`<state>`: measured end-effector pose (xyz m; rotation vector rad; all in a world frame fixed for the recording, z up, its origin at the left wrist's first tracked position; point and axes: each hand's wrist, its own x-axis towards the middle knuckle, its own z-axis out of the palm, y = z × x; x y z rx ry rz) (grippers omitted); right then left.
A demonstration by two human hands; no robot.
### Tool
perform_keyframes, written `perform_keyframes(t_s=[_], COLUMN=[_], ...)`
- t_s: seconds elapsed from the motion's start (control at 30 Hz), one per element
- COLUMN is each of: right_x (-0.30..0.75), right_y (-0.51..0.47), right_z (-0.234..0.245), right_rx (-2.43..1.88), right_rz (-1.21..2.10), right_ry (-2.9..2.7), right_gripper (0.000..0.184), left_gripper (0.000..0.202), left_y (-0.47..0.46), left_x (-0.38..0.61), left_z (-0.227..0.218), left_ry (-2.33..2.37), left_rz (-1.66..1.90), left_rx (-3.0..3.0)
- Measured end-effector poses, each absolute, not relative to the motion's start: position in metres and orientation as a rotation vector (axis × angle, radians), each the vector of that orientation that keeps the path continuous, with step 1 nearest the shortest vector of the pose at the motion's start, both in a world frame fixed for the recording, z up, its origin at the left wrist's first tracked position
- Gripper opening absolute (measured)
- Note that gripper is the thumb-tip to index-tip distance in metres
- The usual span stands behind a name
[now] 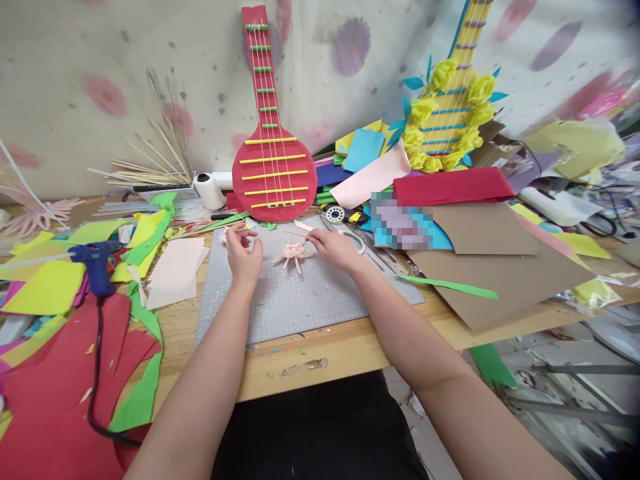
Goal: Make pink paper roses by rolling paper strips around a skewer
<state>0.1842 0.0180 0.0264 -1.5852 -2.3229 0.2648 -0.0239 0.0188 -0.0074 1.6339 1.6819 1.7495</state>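
Observation:
My right hand (333,248) is pinched closed on a thin wooden stick (299,233). Just below the stick is a pale pink paper flower (293,251) with narrow strips sticking out, over the grey cutting mat (300,303). Whether stick and flower are joined I cannot tell. At the left side of the mat, my left hand (243,257) has bent fingers, with thumb and fingertips apart. A small pink paper piece (223,236) shows beside its fingers; no grip on it is visible.
A red paper lute (274,177) leans at the back, a yellow one (445,127) to its right. On the left are a blue glue gun (100,267), pink sheets (175,273) and red paper (55,393). Brown cardboard (505,287) lies right; scissors are near the mat's edge.

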Motion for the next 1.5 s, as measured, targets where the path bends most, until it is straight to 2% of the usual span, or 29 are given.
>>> perform_keyframes(t_s=[0.13, 0.37, 0.63, 0.83, 0.93, 1.3, 1.5], right_x=[0.183, 0.173, 0.169, 0.169, 0.167, 0.166, 0.167], right_y=[0.013, 0.006, 0.002, 0.003, 0.004, 0.003, -0.002], right_z=[0.031, 0.033, 0.034, 0.032, 0.029, 0.031, 0.035], right_rx=[-1.596, -1.586, -1.567, -1.587, -1.672, -1.700, -1.447], right_rz=[0.205, 0.166, 0.164, 0.193, 0.166, 0.237, 0.238], right_ry=[-2.336, -2.391, -2.409, -2.384, -2.331, -2.282, -2.285], right_gripper=[0.032, 0.029, 0.034, 0.053, 0.055, 0.049, 0.026], left_gripper=[0.016, 0.031, 0.019, 0.017, 0.013, 0.008, 0.009], left_y=[0.021, 0.012, 0.014, 0.008, 0.006, 0.006, 0.006], left_x=[-0.030, -0.019, -0.015, -0.009, -0.006, -0.004, -0.006], left_z=[-0.004, 0.000, -0.006, -0.001, 0.001, 0.006, 0.008], left_ry=[1.609, 1.448, 1.353, 1.292, 1.292, 1.392, 1.513], left_rz=[1.531, 1.209, 1.178, 1.218, 1.213, 1.165, 1.154], left_rx=[1.859, 2.163, 2.071, 2.082, 2.194, 2.308, 2.299])
